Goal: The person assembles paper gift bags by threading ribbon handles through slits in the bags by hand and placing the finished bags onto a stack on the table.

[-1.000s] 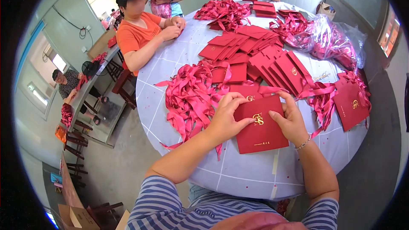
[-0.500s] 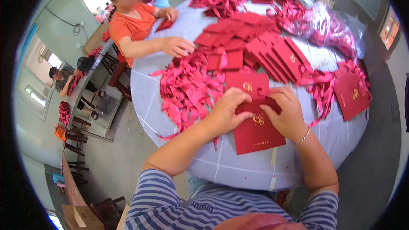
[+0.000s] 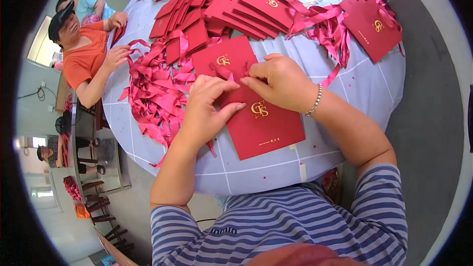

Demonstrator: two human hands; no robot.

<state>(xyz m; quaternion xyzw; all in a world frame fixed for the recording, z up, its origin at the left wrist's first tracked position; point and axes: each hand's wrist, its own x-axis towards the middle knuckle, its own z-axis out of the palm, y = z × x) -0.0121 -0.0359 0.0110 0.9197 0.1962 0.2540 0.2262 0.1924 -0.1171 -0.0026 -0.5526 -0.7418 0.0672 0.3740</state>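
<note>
A flat red paper bag (image 3: 271, 133) with gold lettering lies in front of me on the table. Another red bag (image 3: 219, 51) lies just beyond, partly behind my hands. Pink-red ribbon (image 3: 224, 72) shows at the bag's top edge, between my fingers. My left hand (image 3: 207, 103) bends its fingers at the ribbon, its thumb resting on the bag. With thumb and forefinger, my right hand (image 3: 283, 83) pinches the ribbon's other side. Whether the ribbon passes through holes is hidden by the fingers.
Loose ribbons (image 3: 152, 93) are heaped to the left. Stacked red bags (image 3: 246, 7) spread beyond my hands, and another bag (image 3: 372, 27) lies on ribbons at the right. A person in orange (image 3: 88, 54) reaches to the ribbon heap. The round table's cloth (image 3: 212, 172) is pale with white lines.
My view has swung, so the table sits higher and further left. My hands have turned a little and a ribbon loop now stands up between them. The co-worker's hand lifts a ribbon.
</note>
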